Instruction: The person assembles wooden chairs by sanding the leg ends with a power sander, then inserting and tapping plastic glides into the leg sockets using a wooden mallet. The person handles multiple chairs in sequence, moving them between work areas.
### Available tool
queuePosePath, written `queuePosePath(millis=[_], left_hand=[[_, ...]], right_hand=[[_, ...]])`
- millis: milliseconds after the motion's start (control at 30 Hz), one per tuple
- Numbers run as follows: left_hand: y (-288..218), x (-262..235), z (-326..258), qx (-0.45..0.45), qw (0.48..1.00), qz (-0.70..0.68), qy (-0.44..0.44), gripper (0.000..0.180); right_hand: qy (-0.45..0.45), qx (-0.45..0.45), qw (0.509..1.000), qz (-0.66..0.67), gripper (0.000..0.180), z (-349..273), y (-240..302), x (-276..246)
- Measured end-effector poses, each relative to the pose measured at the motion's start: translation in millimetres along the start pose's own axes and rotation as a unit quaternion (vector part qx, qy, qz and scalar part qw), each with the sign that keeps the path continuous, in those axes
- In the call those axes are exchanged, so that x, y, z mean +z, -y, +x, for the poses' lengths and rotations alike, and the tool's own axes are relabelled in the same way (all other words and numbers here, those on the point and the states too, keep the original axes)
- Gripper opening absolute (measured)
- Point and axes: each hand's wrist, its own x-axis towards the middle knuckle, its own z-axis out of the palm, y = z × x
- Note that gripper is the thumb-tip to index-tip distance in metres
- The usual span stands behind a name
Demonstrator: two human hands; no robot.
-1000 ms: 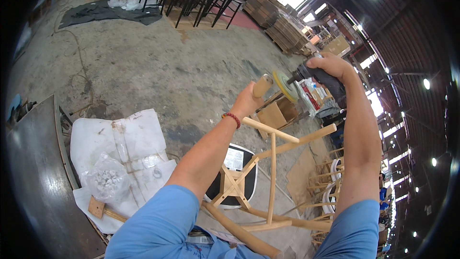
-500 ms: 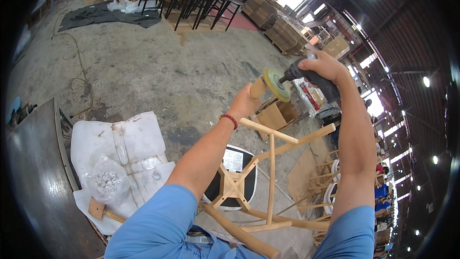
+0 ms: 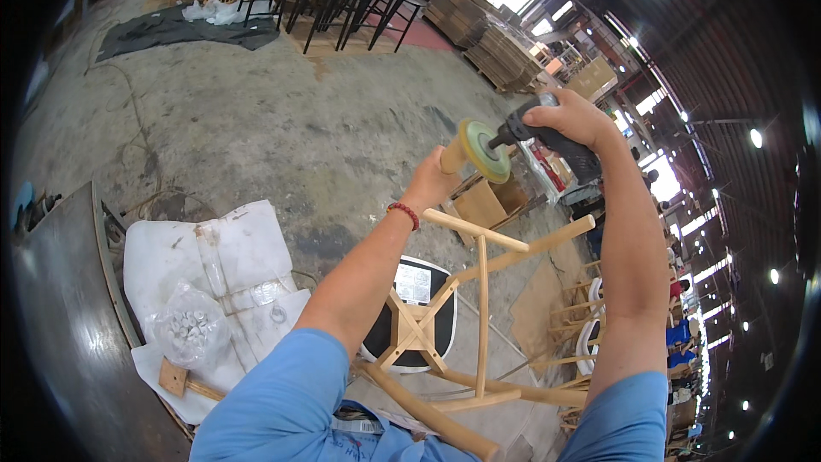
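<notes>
My right hand is wrapped round the dark body of a handheld power sander, up at centre right. Its round yellow-green sanding pad is tilted and touches the end of a pale wooden leg. My left hand is closed round that leg just below the pad; my hand and forearm hide the rest of it. Below, between my arms, lies an upturned wooden chair with crossed braces under a black seat with a white rim.
At left, white foam sheets carry a clear bag of small pale parts, beside a dark metal-edged table. Cardboard boxes stand beyond the chair. Black stools and stacked flat cardboard are farther back.
The view has shifted slightly. Both hands keep their grips, and the sander pad stays against the leg's end, tilted a little differently.
</notes>
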Motion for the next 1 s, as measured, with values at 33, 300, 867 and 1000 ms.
queuePosePath(millis=[33,300,867,1000], left_hand=[[-1,0,-1,-0.001,1.000,0.011,-0.010,0.030],[1,0,-1,0.033,0.998,0.057,-0.019,0.036],[6,-2,4,0.002,0.999,0.035,-0.020,0.041],[8,3,3,0.046,0.994,0.091,-0.029,0.045]], right_hand=[[0.028,-0.012,1.000,0.005,0.064,1,5,3],[-0.005,0.020,1.000,0.006,0.059,-4,13,-6],[-0.015,0.012,0.997,-0.071,0.048,-13,6,-1],[-0.153,-0.023,0.986,-0.057,0.054,-66,-65,-40]])
